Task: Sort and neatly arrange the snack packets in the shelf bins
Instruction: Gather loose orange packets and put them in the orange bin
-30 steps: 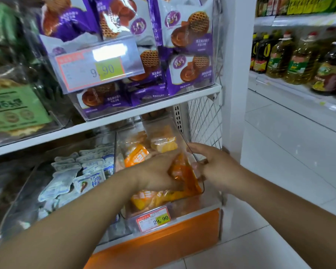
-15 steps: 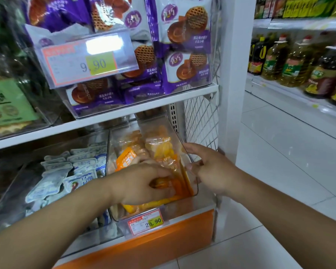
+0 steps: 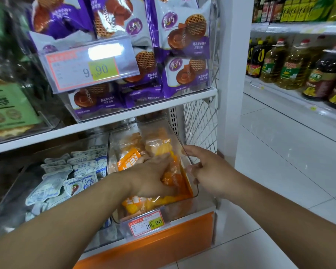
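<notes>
The clear plastic bin (image 3: 184, 152) at the right end of the lower shelf was filled with orange and yellow snack packets (image 3: 159, 150). The left hand (image 3: 151, 178) was placed inside this bin, on top of the packets, with its fingers curled down around an orange packet (image 3: 173, 177) near the right wall. Whether the packet was truly pinched or only pressed could not be told with full certainty, but the fingers were seen bent round it. The right hand (image 3: 208, 169) was held outside the bin, against its right wall, with the thumb over the upper rim and the fingers bent along the clear wall, so the bin was grasped at that side.

A red and yellow price label (image 3: 146, 224) marked 29.90 was fixed on the front of the bin. Just to the left, a second clear bin (image 3: 14, 183) with white and pale blue packets (image 3: 66, 177) was seen. On the shelf above, purple and white biscuit bags (image 3: 184, 45) with waffle pictures were stacked in a clear container, behind a price label marked 9.90 (image 3: 89, 68). An orange panel (image 3: 159, 247) was seen under the lower shelf. To the right, across the white tiled floor (image 3: 279, 171), bottles of cooking oil (image 3: 293, 65) were standing on another shelf.
</notes>
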`<state>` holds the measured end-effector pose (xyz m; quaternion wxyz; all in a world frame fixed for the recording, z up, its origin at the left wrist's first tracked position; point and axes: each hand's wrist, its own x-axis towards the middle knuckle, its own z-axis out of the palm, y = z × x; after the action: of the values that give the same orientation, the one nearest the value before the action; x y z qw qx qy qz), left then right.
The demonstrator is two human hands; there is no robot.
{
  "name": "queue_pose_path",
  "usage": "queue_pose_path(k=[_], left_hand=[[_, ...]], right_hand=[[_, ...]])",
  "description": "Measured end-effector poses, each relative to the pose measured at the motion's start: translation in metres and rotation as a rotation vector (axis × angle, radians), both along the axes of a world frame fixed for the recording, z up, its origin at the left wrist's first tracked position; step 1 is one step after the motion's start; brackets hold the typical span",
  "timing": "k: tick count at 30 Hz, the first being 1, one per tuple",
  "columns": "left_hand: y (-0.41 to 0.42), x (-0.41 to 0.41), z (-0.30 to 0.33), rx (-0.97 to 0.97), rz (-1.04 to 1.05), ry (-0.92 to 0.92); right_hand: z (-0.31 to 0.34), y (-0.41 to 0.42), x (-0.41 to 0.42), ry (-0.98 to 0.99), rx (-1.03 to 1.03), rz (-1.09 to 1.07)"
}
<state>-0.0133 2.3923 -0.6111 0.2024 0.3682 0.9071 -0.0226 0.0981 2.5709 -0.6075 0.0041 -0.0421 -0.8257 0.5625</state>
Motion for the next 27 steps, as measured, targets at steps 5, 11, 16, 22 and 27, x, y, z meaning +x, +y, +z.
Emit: queue_pose_path(k=[5, 11, 16, 22, 27], left_hand=[[0.004, -0.001, 0.001, 0.030, 0.045, -0.014], [0.020, -0.005, 0.007, -0.087, 0.114, -0.038], [0.014, -0.005, 0.003, -0.031, 0.109, -0.034], [0.015, -0.006, 0.005, 0.042, 0.167, -0.152], [0.025, -0.011, 0.006, -0.013, 0.157, -0.146]], right_hand=[[-0.002, 0.001, -0.001, -0.008, 0.012, -0.007], [-0.004, 0.002, -0.003, -0.029, 0.043, -0.016], [-0.003, 0.003, -0.003, -0.032, 0.036, -0.009], [-0.003, 0.003, -0.004, -0.035, 0.028, -0.014], [-0.002, 0.003, -0.004, -0.027, 0.053, -0.016]])
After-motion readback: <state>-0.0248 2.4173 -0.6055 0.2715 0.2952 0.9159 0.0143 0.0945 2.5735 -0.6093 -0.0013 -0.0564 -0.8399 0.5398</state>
